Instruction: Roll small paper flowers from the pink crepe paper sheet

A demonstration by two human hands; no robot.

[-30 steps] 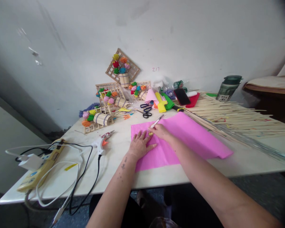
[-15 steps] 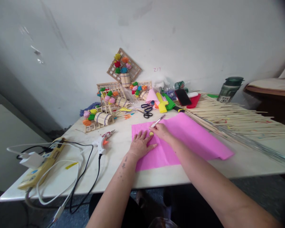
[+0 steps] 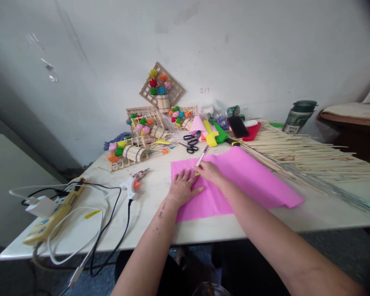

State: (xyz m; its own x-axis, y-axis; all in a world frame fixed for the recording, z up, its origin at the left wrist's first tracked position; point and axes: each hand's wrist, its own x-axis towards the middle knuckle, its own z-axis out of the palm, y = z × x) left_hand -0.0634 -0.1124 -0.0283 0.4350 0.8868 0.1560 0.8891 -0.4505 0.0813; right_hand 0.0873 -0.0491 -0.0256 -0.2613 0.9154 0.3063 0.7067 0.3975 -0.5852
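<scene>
— Head view: where do the hands sit?

— Both are on the pink paper sheet [image 3: 234, 181], which lies flat on the white table [image 3: 148, 230], its near edge close to the table's front edge. The left hand [image 3: 182, 188] presses down on the sheet's left part, palm flat and fingers spread, holding nothing.

— And the right hand?

— The right hand [image 3: 210, 171] is just beyond the left, fingers closed around a thin white pen-like tool [image 3: 202, 156]. The tool's lower end meets the paper near the left fingertips; its upper end tilts away toward the wall. Whether it is a pen or a blade I cannot tell.

— What lies around?

— Left of the sheet, a glue gun [image 3: 133, 184] with its black cord, and further left a yellow power strip [image 3: 51, 220] with white cables. Behind the sheet are black scissors [image 3: 190, 143], folded coloured papers [image 3: 214, 133], a dark phone [image 3: 237, 126] and stick-frame crafts with paper flowers [image 3: 142, 131]. To the right, a broad spread of thin wooden sticks [image 3: 308, 154], and a green flask [image 3: 298, 116] by the wall.
</scene>
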